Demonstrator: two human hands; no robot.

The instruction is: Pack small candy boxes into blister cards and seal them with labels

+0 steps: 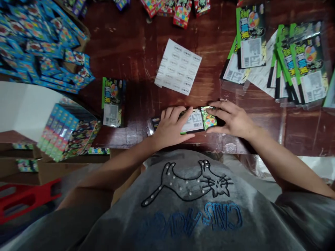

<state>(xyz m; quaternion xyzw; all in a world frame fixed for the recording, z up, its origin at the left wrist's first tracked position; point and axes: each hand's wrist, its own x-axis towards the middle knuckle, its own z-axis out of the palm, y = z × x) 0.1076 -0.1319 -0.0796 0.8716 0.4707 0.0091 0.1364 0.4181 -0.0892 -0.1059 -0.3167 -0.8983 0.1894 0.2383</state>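
Note:
A black and green printed packet point(195, 120) with a white barcode label lies flat near the table's front edge. My left hand point(172, 127) rests across its left part, holding it down with thumb and fingers astride the label. A small colourful candy box point(209, 117), mostly green, sits at the packet's right end. My right hand point(232, 118) grips this box, fingers at the far edge and thumb at the near edge. Whether the box is partly inside the packet, I cannot tell. Another such packet point(113, 101) lies to the left.
Beyond my hands lies a white sticker sheet point(179, 66). Several overlapping packets point(311, 66) lie at the right. Blue candy boxes point(39, 45) are heaped at the left, above a stack of filled packs point(70, 132). Red boxes point(182, 13) lie at the far edge.

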